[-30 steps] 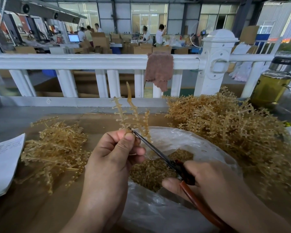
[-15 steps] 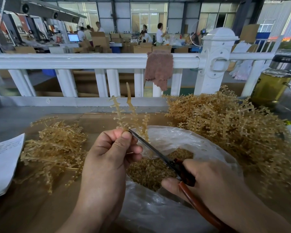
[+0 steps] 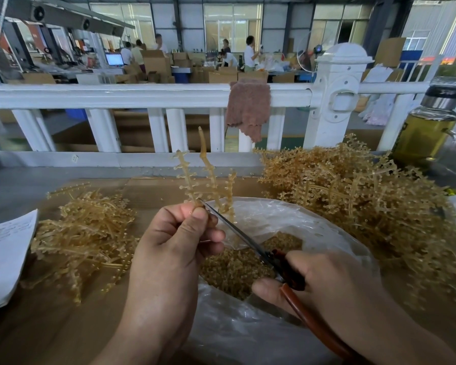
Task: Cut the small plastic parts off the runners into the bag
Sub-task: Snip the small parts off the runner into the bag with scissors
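left hand (image 3: 174, 248) is pinching the base of a thin amber translucent plastic runner (image 3: 208, 177) between thumb and curled fingers, holding it upright at centre frame, just above the open mouth of the crumpled clear plastic bag (image 3: 248, 333). right hand (image 3: 327, 283) is gripping the reddish-brown handles of slim steel scissors (image 3: 234, 229); the blade tip is sitting at the runner's stem, right by the left thumb. whether the blades are parted is too fine to tell.

handling, as judged: the runner is looking very light and springy, stiff enough to stand on its own but likely bending under a hard squeeze. the small amber plastic parts (image 3: 234, 267) heaped in the bag are tiny and probably flicking away when snipped, so cutting low over the bag seems wise. best hold is the bare lower stem, clear of the side nubs, with fingers kept off the blade line.

a tangled pile of uncut amber runners (image 3: 353, 201) is lying at right of the frame, and a flatter pile of mostly stripped-looking runners (image 3: 84, 233) at left, both on the brown cardboard-covered desk (image 3: 50, 325).

writing: a white paper sheet (image 3: 5, 254) at the left edge is showing faint handwriting, not readable. the glass bottle of yellowish liquid (image 3: 427, 127) at upper right is showing no legible label.
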Demonstrator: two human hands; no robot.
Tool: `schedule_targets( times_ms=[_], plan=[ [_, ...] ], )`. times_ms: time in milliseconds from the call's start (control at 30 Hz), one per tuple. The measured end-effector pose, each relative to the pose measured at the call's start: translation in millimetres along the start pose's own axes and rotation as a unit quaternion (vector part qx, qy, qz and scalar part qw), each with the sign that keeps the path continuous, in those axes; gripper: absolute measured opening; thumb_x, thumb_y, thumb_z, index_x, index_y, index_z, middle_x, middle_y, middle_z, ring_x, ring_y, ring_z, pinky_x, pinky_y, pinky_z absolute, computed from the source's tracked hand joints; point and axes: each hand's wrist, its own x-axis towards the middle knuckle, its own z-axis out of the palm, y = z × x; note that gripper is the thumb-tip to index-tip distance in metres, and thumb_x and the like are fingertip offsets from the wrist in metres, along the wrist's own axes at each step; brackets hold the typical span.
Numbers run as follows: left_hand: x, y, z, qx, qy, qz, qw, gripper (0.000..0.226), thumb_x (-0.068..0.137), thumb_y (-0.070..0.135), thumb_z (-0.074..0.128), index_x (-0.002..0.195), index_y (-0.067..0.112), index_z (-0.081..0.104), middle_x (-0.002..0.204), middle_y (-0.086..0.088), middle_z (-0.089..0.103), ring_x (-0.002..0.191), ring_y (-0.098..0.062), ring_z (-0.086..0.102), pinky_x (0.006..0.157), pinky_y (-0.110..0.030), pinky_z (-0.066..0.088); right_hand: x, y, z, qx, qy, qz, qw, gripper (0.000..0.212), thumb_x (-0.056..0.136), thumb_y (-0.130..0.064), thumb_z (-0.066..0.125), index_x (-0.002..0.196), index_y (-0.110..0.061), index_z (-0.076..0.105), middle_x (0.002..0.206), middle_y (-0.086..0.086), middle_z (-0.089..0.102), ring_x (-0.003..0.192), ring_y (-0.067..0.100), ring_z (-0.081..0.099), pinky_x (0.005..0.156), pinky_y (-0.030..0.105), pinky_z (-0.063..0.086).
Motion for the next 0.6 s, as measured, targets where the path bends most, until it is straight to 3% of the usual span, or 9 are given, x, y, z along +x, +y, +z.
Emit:
schedule_targets(
  times_ms=[133, 200, 400, 433, 500, 600],
  plan=[
    [-1.2, 1.1, 0.1, -0.002, -0.005, 0.001, 1.000, 0.011, 0.079, 0.039, 0.075, 0.071, 0.031, 0.072, 0.077, 0.000, 0.069, 0.068, -0.012, 0.067, 0.058, -0.025, 0.055, -0.3, 1.9, -1.2, 0.004, -0.009, -0.002, 1.000, 0.081, 0.056, -0.104, 0.024, 0.070, -0.029, 0.053, 0.075, -0.019, 0.062, 0.062, -0.005, 0.058, 0.053, 0.016, 0.043],
    [-1.3, 0.2, 0.2, -0.007, -0.003, 0.003, 1.000, 0.011, 0.080, 0.034, 0.069, 0.070, 0.031, 0.072, 0.076, 0.000, 0.069, 0.067, -0.012, 0.066, 0.058, -0.025, 0.055, -0.6, 2.4, -2.2, -0.015, -0.015, 0.000, 1.000, 0.083, 0.056, -0.103, 0.023, 0.069, -0.027, 0.053, 0.065, -0.008, 0.060, 0.062, -0.004, 0.058, 0.051, 0.018, 0.043],
    [-2.2, 0.9, -0.4, -0.008, -0.005, 0.006, 1.000, 0.013, 0.080, 0.033, 0.065, 0.070, 0.031, 0.072, 0.075, -0.002, 0.069, 0.068, -0.013, 0.066, 0.059, -0.024, 0.055, -0.2, 1.6, -1.7, -0.025, -0.009, -0.007, 1.000, 0.080, 0.060, -0.100, 0.024, 0.068, -0.026, 0.053, 0.061, -0.006, 0.059, 0.067, -0.006, 0.059, 0.051, 0.017, 0.044],
    [-2.0, 1.1, -0.1, -0.008, -0.003, 0.005, 1.000, 0.013, 0.081, 0.033, 0.065, 0.070, 0.031, 0.072, 0.076, -0.002, 0.069, 0.067, -0.013, 0.066, 0.059, -0.024, 0.055, -0.1, 1.5, -1.3, -0.019, -0.009, -0.006, 1.000, 0.081, 0.059, -0.101, 0.024, 0.067, -0.026, 0.053, 0.067, -0.010, 0.062, 0.067, -0.007, 0.058, 0.052, 0.017, 0.044],
    [-1.3, 0.7, 0.6, -0.010, 0.001, 0.003, 1.000, 0.012, 0.080, 0.032, 0.065, 0.070, 0.030, 0.071, 0.075, -0.002, 0.068, 0.067, -0.013, 0.066, 0.058, -0.024, 0.055, -0.3, 0.7, -0.5, -0.006, -0.009, 0.000, 1.000, 0.086, 0.055, -0.105, 0.018, 0.067, -0.027, 0.052, 0.085, -0.033, 0.059, 0.067, -0.010, 0.058, 0.054, 0.018, 0.046],
    [-0.3, 1.4, 1.5, -0.008, -0.003, 0.002, 1.000, 0.014, 0.084, 0.029, 0.070, 0.070, 0.030, 0.071, 0.076, -0.003, 0.068, 0.067, -0.014, 0.066, 0.058, -0.024, 0.055, -0.4, -1.5, 0.7, -0.032, 0.002, 0.003, 0.999, 0.095, 0.046, -0.107, 0.008, 0.075, -0.029, 0.056, 0.092, -0.049, 0.048, 0.076, -0.019, 0.055, 0.052, 0.012, 0.040]
  ],
)
